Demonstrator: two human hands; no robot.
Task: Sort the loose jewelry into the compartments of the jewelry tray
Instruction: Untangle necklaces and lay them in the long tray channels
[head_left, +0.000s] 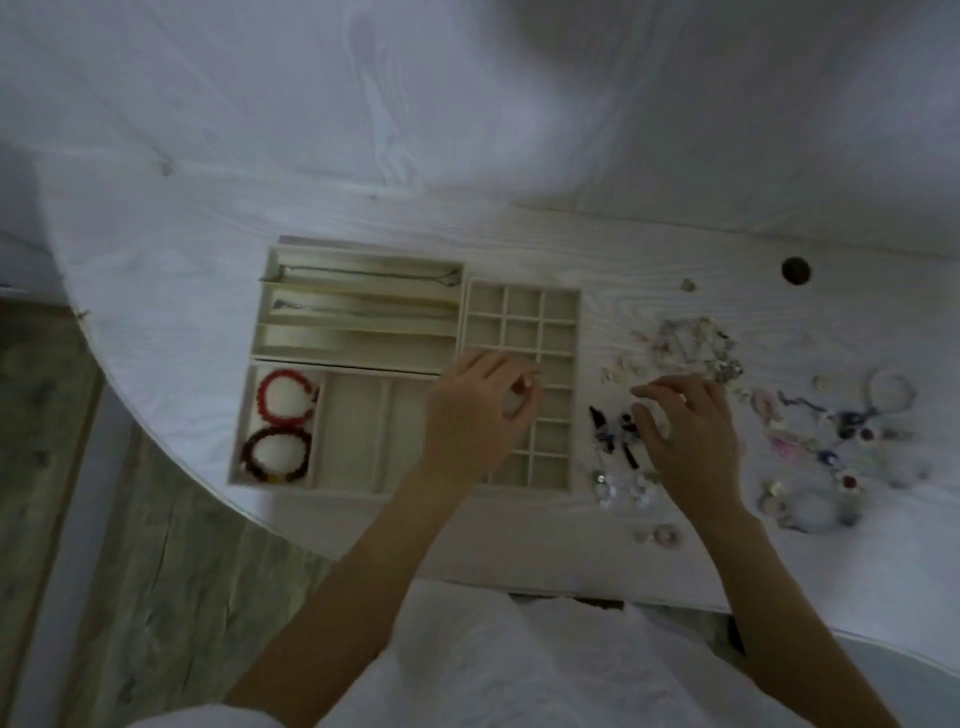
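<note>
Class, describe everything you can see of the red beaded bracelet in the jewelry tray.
The red beaded bracelet is a ring of round, bright red beads, lying flat in the cream tray's near-left compartment, at that compartment's far end. Its ring looks broken by a gap on the right side, though blur hides the detail. A darker maroon bracelet lies just nearer the person in the same compartment; whether they touch is unclear. Neither hand touches it.
</note>
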